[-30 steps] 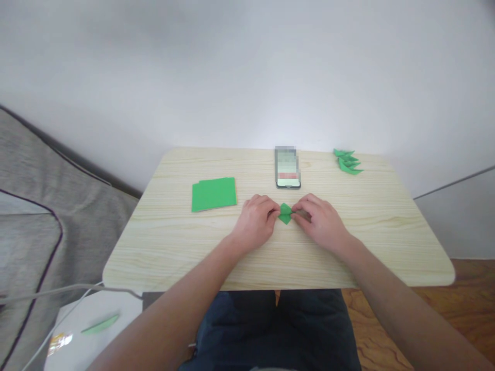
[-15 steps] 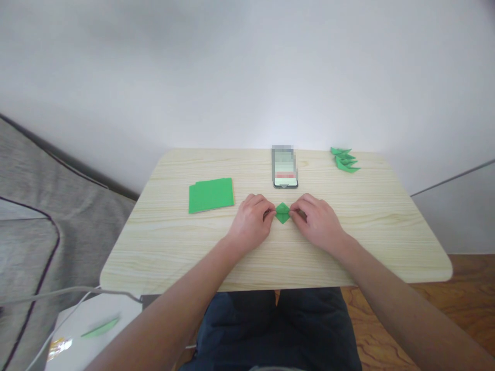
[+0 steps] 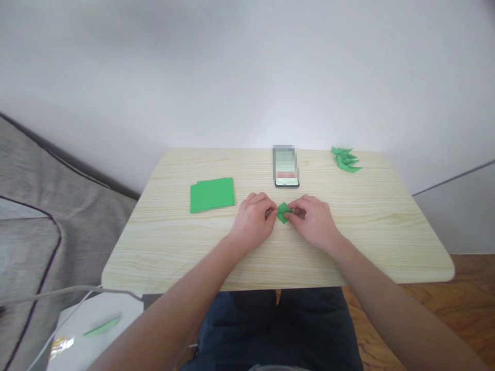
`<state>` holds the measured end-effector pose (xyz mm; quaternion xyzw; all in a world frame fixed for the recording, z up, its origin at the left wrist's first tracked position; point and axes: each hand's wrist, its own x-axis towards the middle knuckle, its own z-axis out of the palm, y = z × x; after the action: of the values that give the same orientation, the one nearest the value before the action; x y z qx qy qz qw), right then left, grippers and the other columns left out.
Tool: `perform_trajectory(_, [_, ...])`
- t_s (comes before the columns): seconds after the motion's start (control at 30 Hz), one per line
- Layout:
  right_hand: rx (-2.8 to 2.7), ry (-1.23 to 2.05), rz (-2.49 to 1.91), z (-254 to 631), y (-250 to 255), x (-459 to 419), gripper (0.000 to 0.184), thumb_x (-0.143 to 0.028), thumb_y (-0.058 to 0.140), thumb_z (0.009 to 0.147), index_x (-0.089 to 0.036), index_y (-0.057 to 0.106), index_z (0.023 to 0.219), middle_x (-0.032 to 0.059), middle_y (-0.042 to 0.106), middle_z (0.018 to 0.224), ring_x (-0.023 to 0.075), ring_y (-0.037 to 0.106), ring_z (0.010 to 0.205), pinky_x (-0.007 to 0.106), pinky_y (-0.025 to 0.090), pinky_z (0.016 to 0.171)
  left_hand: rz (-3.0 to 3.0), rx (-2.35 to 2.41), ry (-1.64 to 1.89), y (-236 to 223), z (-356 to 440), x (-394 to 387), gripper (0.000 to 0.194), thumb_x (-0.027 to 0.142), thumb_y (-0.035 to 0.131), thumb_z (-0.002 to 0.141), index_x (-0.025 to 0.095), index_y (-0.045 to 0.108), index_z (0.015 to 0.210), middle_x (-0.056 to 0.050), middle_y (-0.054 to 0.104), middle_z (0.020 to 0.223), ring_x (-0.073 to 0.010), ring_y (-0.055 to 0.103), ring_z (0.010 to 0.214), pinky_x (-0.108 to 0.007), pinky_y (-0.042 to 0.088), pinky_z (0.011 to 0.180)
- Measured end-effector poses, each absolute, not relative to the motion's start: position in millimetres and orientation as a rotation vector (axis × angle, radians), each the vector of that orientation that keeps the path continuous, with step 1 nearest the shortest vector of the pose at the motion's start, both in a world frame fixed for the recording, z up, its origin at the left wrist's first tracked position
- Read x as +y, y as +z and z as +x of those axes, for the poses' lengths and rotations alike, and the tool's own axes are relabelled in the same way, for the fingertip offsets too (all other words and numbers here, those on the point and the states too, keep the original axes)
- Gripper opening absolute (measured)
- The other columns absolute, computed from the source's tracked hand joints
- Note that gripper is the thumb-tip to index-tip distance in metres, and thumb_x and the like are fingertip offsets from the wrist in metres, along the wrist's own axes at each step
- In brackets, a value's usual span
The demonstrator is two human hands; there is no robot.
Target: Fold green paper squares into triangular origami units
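Note:
Between my two hands, low over the wooden table (image 3: 162, 257), is a small piece of folded green paper (image 3: 283, 208) with a diamond-like outline. My left hand (image 3: 255, 216) pinches its left corner between thumb and fingers. On the opposite side my right hand (image 3: 312, 217) grips the paper, its thumb lying over the front near the middle. The fingertips cover both side corners.
A stack of green paper sheets (image 3: 212, 196) lies left of my hands. Beyond them rests a phone (image 3: 286, 167), its screen blurred. Several folded green paper pieces (image 3: 346, 161) sit at the back right. A white surface (image 3: 116, 340) at lower left holds a green strip (image 3: 102, 326).
My right thumb and fingers have shifted inward from the paper's right corner onto its middle. My left hand keeps its pinch. The view has swayed slightly.

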<state>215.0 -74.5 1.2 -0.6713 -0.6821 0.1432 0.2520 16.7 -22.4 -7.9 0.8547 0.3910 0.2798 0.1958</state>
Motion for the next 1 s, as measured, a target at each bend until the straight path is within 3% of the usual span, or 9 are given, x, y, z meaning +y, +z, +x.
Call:
perform_trajectory(0.3, [-2.091, 0.403, -1.774, 216.5, 18.3, -63.8, 0.009, -0.028, 0.072, 0.092, -0.024, 0.075, 0.086, 0.0016, 0.067, 0.085, 0.0195, 0.062, 0.083, 0.034, 0.041, 0.074, 2.395, 1.076, 0.792, -6.8, 15.8, -23.4, 0.012, 0.015, 0.061, 0.094, 0.020, 0.070, 0.088, -0.006, 0.069, 0.095, -0.0237, 0.059, 0.096, -0.041, 0.050, 0.088])
perform_trajectory(0.6, [-2.058, 0.495, -1.702, 225.1, 12.5, -61.7, 0.014, -0.032, 0.067, 0.097, -0.026, 0.078, 0.090, 0.0036, 0.071, 0.089, 0.0222, 0.063, 0.090, 0.037, 0.045, 0.082, 2.384, 1.094, 0.791, -6.2, 16.4, -24.5, 0.012, 0.015, 0.061, 0.093, 0.020, 0.070, 0.086, -0.007, 0.070, 0.095, -0.0239, 0.060, 0.096, -0.042, 0.050, 0.088])
perform_trajectory(0.87, [-2.013, 0.399, -1.885, 212.8, 15.6, -61.5, 0.017, -0.033, 0.068, 0.093, -0.023, 0.073, 0.080, 0.0045, 0.072, 0.088, 0.0239, 0.062, 0.088, 0.038, 0.041, 0.077, 2.367, 1.136, 0.806, -5.2, 19.5, -25.1, 0.013, 0.022, 0.064, 0.095, 0.020, 0.069, 0.084, -0.006, 0.070, 0.094, -0.0237, 0.060, 0.095, -0.041, 0.050, 0.087])
perform_trajectory(1.0, [-1.897, 0.449, -1.859, 214.6, 9.1, -63.2, 0.009, -0.033, 0.069, 0.092, -0.025, 0.074, 0.093, 0.0031, 0.074, 0.087, 0.0238, 0.065, 0.086, 0.038, 0.044, 0.077, 2.371, 1.155, 0.790, -5.8, 20.5, -24.8, 0.009, 0.022, 0.066, 0.094, 0.020, 0.069, 0.085, -0.006, 0.070, 0.095, -0.0240, 0.060, 0.097, -0.042, 0.050, 0.086])
